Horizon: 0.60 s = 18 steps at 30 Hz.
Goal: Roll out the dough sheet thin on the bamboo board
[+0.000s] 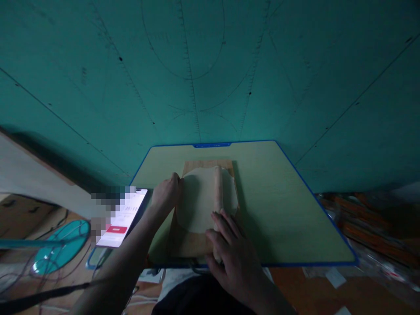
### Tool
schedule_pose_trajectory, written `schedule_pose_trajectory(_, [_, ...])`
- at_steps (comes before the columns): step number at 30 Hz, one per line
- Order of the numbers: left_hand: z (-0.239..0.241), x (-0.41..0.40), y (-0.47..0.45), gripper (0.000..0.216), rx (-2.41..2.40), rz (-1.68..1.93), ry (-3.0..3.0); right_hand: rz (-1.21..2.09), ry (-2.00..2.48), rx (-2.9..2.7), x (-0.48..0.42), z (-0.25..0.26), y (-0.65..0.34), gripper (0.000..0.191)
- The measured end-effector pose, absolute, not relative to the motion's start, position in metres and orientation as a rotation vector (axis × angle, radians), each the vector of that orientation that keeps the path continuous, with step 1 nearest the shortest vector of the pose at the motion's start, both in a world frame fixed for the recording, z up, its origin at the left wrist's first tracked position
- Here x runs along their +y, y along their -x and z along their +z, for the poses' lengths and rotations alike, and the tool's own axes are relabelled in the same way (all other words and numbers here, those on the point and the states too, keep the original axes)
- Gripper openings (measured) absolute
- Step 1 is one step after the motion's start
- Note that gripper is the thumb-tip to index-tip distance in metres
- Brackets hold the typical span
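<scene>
A thin, pale sheet of rolled-out dough (198,205) covers most of a wooden board (192,245). On its right part lies a rolling pin (218,188), pointing away from me. My right hand (234,258) is closed over the near end of the pin, which its fingers partly hide. At the upper left edge of the dough and board is my left hand (166,191), its fingers curled closed. Whether it pinches the dough or grips the board edge I cannot tell.
The board rests on a small, pale green table (278,201) with a blue rim. A lit phone (123,218) leans at its left edge. Behind stands a green wall (210,87) with ruler markings. Cables and a turquoise round object (62,247) lie at the left; plastic-wrapped items (370,218) at the right.
</scene>
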<state>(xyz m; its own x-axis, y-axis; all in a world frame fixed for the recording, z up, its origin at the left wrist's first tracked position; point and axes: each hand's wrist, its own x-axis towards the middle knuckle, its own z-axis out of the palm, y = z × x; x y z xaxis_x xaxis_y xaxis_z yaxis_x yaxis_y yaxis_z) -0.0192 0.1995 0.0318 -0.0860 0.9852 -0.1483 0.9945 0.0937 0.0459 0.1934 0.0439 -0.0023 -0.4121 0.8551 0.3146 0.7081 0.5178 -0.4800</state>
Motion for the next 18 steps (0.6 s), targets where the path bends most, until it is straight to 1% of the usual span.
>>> schedule_pose_trajectory(4, [0.040,0.192,0.029,0.036,2.247,-0.031,-2.030,0.354,1.279,-2.245,0.043,0.000,-0.194,0.039])
schedule_pose_trajectory(7, [0.053,0.178,0.020,0.036,2.249,0.049,-2.064,0.351,1.261,-2.276,0.043,0.001,-0.192,0.038])
schedule_pose_trajectory(9, [0.059,0.167,0.000,0.032,2.103,0.138,-2.184,0.354,1.220,-2.310,0.043,0.000,-0.187,0.036])
schedule_pose_trajectory(10, [0.059,0.163,-0.012,0.028,1.952,0.199,-2.280,0.352,1.188,-2.327,0.044,0.000,-0.183,0.037])
schedule_pose_trajectory(11, [0.057,0.160,-0.025,0.027,1.681,0.313,-2.448,0.349,1.152,-2.342,0.044,-0.001,-0.179,0.038])
schedule_pose_trajectory(13, [0.049,0.159,-0.049,0.034,1.348,0.508,-2.618,0.354,1.088,-2.370,0.045,-0.001,-0.170,0.039])
schedule_pose_trajectory(15, [0.038,0.164,-0.064,0.043,1.211,0.574,-2.672,0.376,1.056,-2.404,0.047,-0.001,-0.162,0.034])
schedule_pose_trajectory(18, [0.023,0.170,-0.061,0.049,1.212,0.479,-2.683,0.413,1.019,-2.491,0.051,0.004,-0.152,0.026])
